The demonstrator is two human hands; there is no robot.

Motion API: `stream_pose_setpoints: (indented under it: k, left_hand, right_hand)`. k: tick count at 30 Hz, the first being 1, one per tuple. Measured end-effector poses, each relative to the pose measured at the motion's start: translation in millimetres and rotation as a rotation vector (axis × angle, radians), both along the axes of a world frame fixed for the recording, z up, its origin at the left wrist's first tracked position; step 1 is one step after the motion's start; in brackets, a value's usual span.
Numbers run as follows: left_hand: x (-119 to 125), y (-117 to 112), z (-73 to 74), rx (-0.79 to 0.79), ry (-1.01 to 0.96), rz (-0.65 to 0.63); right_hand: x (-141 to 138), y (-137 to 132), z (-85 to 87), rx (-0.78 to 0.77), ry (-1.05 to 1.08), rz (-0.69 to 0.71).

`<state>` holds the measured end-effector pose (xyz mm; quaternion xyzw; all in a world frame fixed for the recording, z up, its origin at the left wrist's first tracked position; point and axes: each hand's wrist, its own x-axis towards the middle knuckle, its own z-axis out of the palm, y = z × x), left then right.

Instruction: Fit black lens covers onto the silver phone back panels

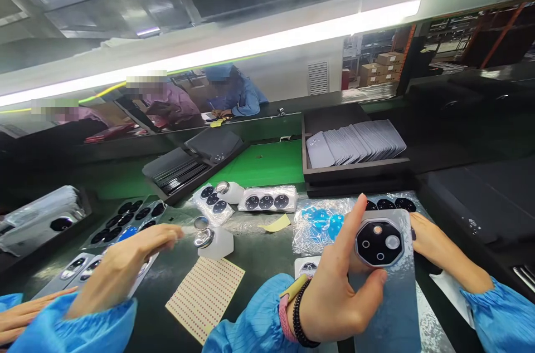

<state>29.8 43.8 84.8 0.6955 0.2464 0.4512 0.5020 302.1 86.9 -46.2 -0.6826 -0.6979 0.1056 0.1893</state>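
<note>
A grey-blue phone back cover [387, 303] with a black octagonal camera plate [379, 243] stands tilted in front of me. My left hand [338, 297], with a pink band and dark beads at the wrist, grips it from the left. Its thumb lies just below the camera plate and its index finger points up beside the plate. From the right, my right hand [434, 244] holds the cover's upper right edge, with the fingertips hidden behind it. Behind my left hand lie a clear bag with blue pieces [320, 222] and a small camera-plate piece [307, 266].
A co-worker's hand [129, 253] reaches in from the left beside a dispenser bottle [215, 243]. A dotted sticker sheet [204, 297] lies on the bench. Farther back stand a black tray [355, 168] of grey covers, another rack [184, 169] and bagged round black plates [267, 200].
</note>
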Motion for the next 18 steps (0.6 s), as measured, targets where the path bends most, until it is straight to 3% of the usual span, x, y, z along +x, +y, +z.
stream_pose_setpoints:
  k: [2,6,11,18]
  left_hand:
    - [0.7,2.5,0.2,-0.008,-0.014,0.019]
    - [-0.6,9.9,-0.7,-0.015,-0.048,0.044]
    - [-5.4,20.1,-10.6,-0.025,-0.061,0.174]
    - [-11.8,28.5,-15.9,-0.044,-0.080,0.237]
  right_hand:
    - [-6.5,-1.3,14.7,-0.051,0.008,0.039]
    - [-20.2,-3.3,33.8,-0.071,-0.049,-0.039]
    - [-27.0,-3.2,38.9,-0.079,-0.035,-0.051]
    - [-32.3,-3.3,44.9,-0.126,-0.021,-0.073]
